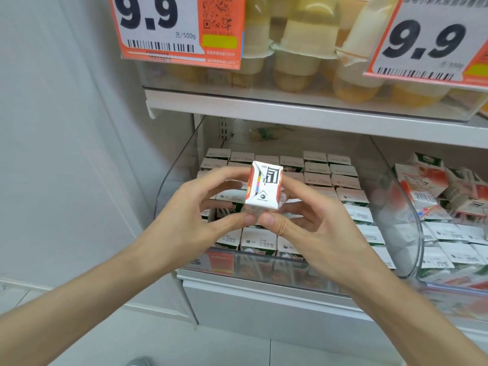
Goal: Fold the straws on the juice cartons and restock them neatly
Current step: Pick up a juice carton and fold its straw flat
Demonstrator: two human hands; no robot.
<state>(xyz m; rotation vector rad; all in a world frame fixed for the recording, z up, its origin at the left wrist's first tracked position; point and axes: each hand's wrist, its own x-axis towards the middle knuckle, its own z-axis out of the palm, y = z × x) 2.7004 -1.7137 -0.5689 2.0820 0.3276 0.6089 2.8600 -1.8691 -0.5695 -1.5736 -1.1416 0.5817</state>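
While the juice carton (264,188) hangs over the clear bin (169,180), long axis toward 12 o'clock, the left hand (190,215) pinches it from 9 and the right hand (311,228) from 3 o'clock.

We see the juice carton (264,187) as printed paperboard, smooth with a faint sheen and creased at its folded seams. The bin (169,178) is clear plastic, glossy, with reflections along its curved wall. The packed cartons (343,178) inside look like the same coated paperboard, their tops matt white. The shelf (264,109) looks smooth, white and nearly matt; we cannot tell its material. The price tags (158,27) seem glossy printed paper. The bottles (295,48) above are cloudy, translucent plastic.
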